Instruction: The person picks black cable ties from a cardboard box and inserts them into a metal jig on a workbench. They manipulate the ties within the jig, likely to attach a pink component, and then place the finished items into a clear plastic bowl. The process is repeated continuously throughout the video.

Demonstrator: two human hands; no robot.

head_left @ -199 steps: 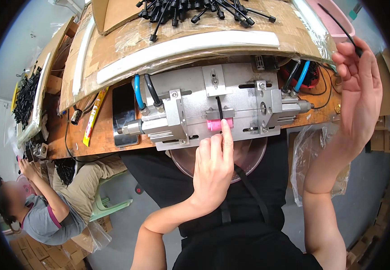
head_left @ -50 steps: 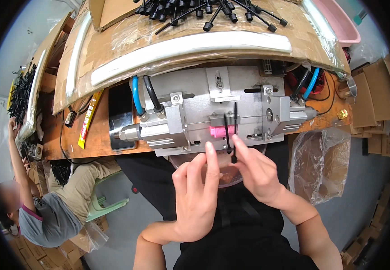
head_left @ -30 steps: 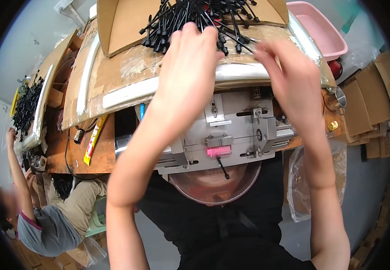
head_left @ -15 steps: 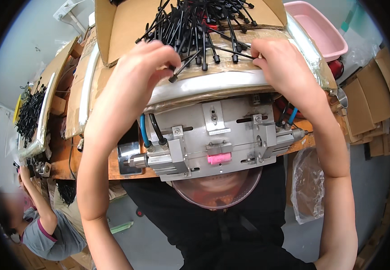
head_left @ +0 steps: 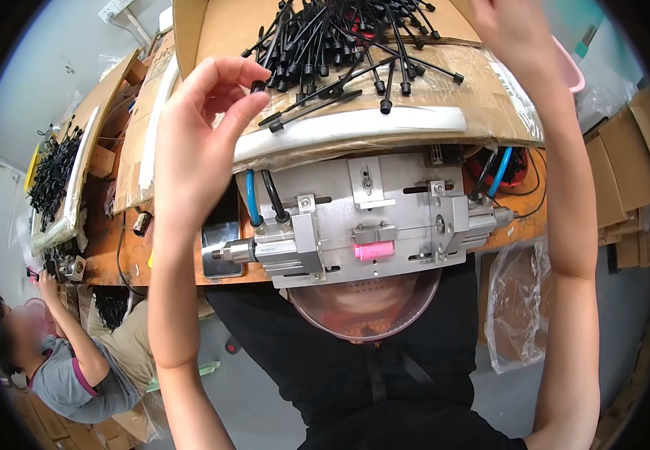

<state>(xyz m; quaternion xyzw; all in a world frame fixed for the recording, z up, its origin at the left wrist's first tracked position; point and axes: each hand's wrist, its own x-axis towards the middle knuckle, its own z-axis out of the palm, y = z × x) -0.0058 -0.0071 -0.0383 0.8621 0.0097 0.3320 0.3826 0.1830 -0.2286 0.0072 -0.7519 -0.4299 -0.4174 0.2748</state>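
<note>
At the left edge of the pile of black capped rods (head_left: pixel 317 45), my left hand (head_left: pixel 216 112) is raised with thumb and fingers closed on a black capped rod (head_left: pixel 258 86). Only its dark end shows between the fingertips. Loose black rods lie on the cardboard just right of that hand. My right hand (head_left: pixel 511 28) is up at the right side of the open cardboard box, blurred and cut by the upper rim, so its fingers do not show clearly. Below both hands sits a metal clamping fixture (head_left: pixel 340 180) with a pink cylinder (head_left: pixel 374 250) on its middle.
A clear round bowl (head_left: pixel 366 315) is under the fixture's front edge. Blue and black hoses (head_left: pixel 253 199) run to the fixture. At the left another person (head_left: pixel 85 367) works beside a second rod pile (head_left: pixel 55 180). Cardboard boxes (head_left: pixel 625 157) stand at the right.
My right hand has moved up and right, away from the rods. My left hand has drawn slightly left, its palm turning more into view. Some rods at the pile's front have shifted.
</note>
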